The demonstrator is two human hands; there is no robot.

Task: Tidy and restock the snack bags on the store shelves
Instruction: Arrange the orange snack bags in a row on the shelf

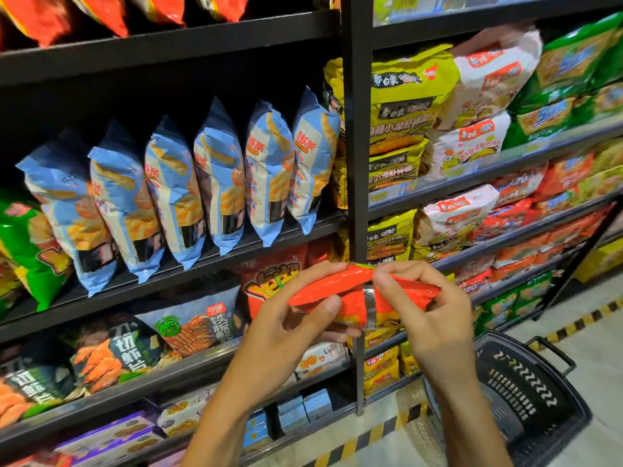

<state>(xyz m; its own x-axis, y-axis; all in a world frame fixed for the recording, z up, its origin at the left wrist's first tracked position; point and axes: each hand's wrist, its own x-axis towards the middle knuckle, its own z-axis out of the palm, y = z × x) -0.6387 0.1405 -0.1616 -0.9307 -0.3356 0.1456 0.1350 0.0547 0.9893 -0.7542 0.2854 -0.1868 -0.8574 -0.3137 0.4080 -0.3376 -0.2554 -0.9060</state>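
A red snack bag (357,294) is being held in mid-air in front of the shelves, lying roughly flat with its silver back seam facing the camera. The left hand (290,328) is gripping its left end, thumb lying over the near face and the other fingers (337,332) curling underneath. The right hand (435,318) is gripping the right end, with its thumb and fingers curling round the bag's top edge.

Just behind the bag, a black upright post (354,129) is dividing two shelf units. On the left unit, a row of blue and white bags (188,187) is standing side by side on a black shelf (215,261), all leaning to the left, with a green bag (27,244) sitting at the row's left end. Above them, more red bags (101,11) are showing at the top edge. Below, dark bags with orange pictures (111,355) are lying on the next shelf down, and a red bag with large yellow letters (269,281) is standing just behind the left hand.

On the right unit, yellow packs (404,106) and white and pink packs (485,75) are stacked near the post, with green packs (573,69) further right. A black shopping basket (539,399) is sitting on the floor at the lower right, beside a yellow and black striped floor line (586,321).
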